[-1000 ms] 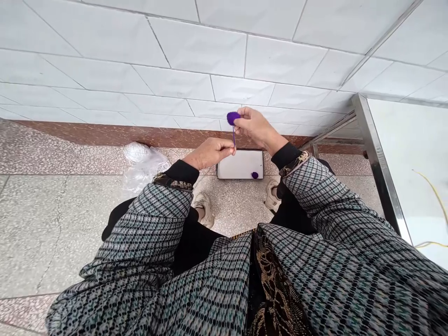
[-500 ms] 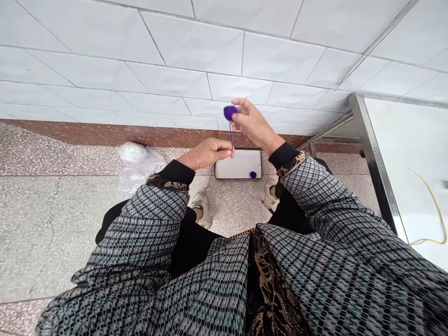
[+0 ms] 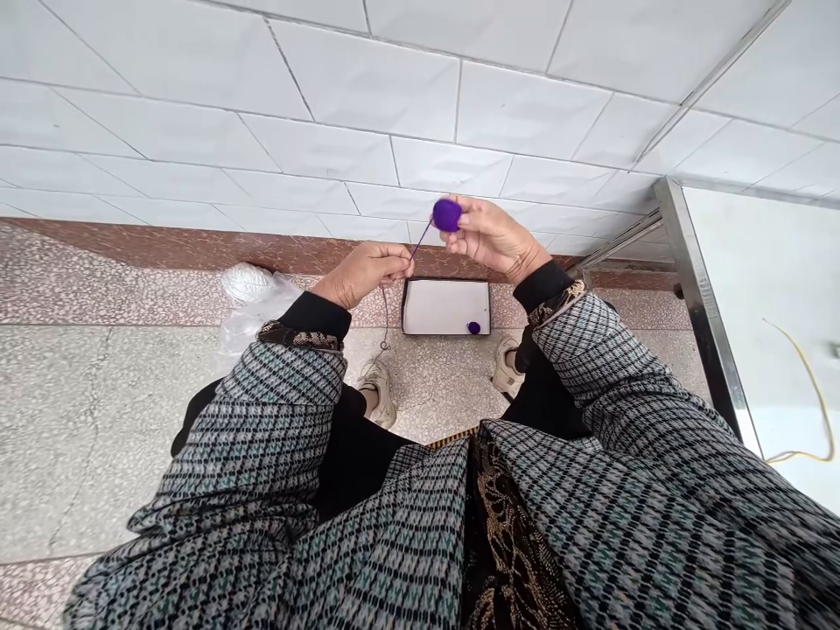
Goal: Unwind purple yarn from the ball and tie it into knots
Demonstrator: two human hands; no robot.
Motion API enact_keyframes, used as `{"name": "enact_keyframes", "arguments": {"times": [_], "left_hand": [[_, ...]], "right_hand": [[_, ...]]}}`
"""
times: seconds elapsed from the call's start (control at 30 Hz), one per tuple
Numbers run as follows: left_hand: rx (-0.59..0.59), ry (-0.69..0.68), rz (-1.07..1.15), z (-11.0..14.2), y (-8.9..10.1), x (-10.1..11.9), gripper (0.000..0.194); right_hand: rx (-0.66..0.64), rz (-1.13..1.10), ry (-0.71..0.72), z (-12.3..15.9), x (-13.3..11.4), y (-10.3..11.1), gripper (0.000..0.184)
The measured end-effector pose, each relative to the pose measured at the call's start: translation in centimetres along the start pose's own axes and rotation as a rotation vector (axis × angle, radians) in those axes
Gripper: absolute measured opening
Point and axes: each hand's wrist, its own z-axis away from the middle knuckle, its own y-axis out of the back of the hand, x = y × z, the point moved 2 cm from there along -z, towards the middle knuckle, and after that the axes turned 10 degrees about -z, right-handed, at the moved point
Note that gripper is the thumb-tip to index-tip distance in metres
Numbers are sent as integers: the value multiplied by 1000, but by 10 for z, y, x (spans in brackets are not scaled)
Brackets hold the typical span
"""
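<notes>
A small ball of purple yarn (image 3: 447,215) is held up in the fingers of my right hand (image 3: 493,234). From it a taut strand of purple yarn (image 3: 422,240) slants down and left to my left hand (image 3: 368,271), which pinches it between thumb and forefinger. Below my left hand the loose end of the strand hangs toward the floor by my left shoe. On the floor beyond my feet lies a shallow white tray with a dark rim (image 3: 446,333). A second, smaller purple yarn ball (image 3: 473,328) rests in its near right corner.
Left of the tray, a white yarn ball (image 3: 247,283) sits by a clear plastic bag (image 3: 253,328). A white tiled wall (image 3: 420,105) rises just ahead. At the right stands a metal-edged table (image 3: 712,332) with a yellow cord (image 3: 817,385) on its top.
My left hand has moved left and slightly up, and my right hand slightly right with the yarn ball. The strand between them, upright before, now slants.
</notes>
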Motion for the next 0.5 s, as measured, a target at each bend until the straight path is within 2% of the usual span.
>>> {"name": "enact_keyframes", "arguments": {"times": [0.07, 0.17, 0.2, 0.27, 0.3, 0.37, 0.43, 0.47, 0.5], "left_hand": [[-32, -4, -48, -1, -6, 1, 18], [-161, -80, -151, 1, -18, 8, 21], [-213, -124, -184, 2, -21, 12, 23], [-265, -203, -228, 4, -24, 19, 27], [-247, -223, -237, 5, -22, 21, 29], [-126, -204, -229, 6, -13, 22, 29], [39, -127, -220, 4, -3, 16, 25], [100, -85, -225, 3, 1, 12, 23], [135, -52, -236, 2, 3, 8, 21]], "right_hand": [[94, -37, 87, -3, -1, 1, 37], [241, -35, 169, -9, 2, 0, 16], [294, 32, 162, -11, 5, 0, 13], [341, 308, 96, -11, 10, -1, 21], [297, 482, 29, -9, 13, -2, 25], [72, 719, -146, -5, 20, -7, 29], [-177, 669, -274, 1, 24, -12, 29], [-237, 559, -279, 3, 23, -14, 29], [-243, 429, -242, 3, 21, -15, 29]]}}
